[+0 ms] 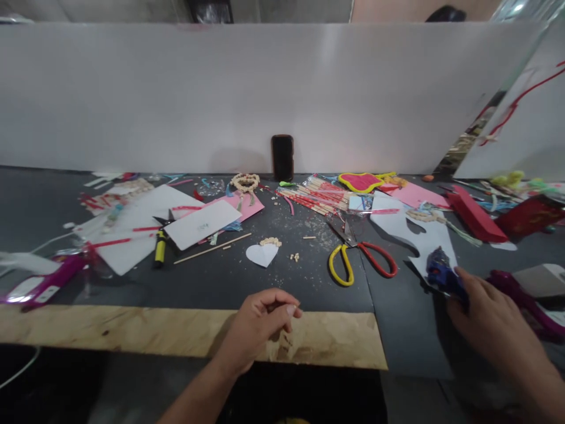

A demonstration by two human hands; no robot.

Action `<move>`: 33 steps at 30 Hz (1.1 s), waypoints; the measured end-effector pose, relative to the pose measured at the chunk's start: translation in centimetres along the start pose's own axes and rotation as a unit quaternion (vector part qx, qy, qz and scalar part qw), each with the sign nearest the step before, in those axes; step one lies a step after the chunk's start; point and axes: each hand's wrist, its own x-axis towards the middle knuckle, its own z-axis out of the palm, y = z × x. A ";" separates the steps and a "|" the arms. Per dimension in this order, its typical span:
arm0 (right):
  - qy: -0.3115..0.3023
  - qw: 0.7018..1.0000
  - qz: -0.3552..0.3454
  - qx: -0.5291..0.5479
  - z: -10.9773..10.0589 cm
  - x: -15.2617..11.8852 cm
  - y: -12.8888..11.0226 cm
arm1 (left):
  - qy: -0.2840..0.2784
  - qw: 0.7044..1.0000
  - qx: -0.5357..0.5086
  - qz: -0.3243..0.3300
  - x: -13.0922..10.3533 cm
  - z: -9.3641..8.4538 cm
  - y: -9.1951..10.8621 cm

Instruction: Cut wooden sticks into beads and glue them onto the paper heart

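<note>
Left hand [267, 324]: above the pale wooden strip [339, 335] edging the dark-grey tabletop [304, 288]; fingers curled, thumb to fingertips, perhaps for a fine pinch; cannot tell whether anything is held.
Right hand [494, 312]: fingers grasping the end of a dark-blue hand tool [441, 274], likely for control.
Loose pale wooden bits [295, 257]: clustered just beside the heart, seemingly for easy reach.
White paper heart [262, 256]: flat on the tabletop, beyond the left hand; similar bits along its upper right edge.
Metal scissors, yellow-and-red handles [351, 239]: open, handles nearward.
Black rectangular phone [282, 157]: upright, apparently propped by the white panel [176, 100].
</note>
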 end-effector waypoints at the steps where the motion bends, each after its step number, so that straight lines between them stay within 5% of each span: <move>1: -0.011 1.000 0.004 0.003 0.2 0.1 0.0 | 0.001 1.000 -0.002 0.005 0.1 0.1 -0.1; 8: -0.030 0.996 0.060 0.065 -0.3 1.1 0.1 | -0.003 1.000 -0.013 0.007 0.2 0.0 -0.6; 13: 0.037 0.992 0.096 0.071 -0.9 -0.3 -0.7 | 0.000 1.000 0.005 -0.008 0.0 0.1 -0.8; 23: 0.189 0.976 0.011 0.108 -1.5 -2.7 -3.6 | -0.017 0.998 0.051 -0.031 -0.2 0.3 -0.8; 33: 0.141 0.982 0.026 0.121 -1.5 -2.7 -3.6 | -0.002 0.989 0.147 0.017 0.3 -0.1 0.1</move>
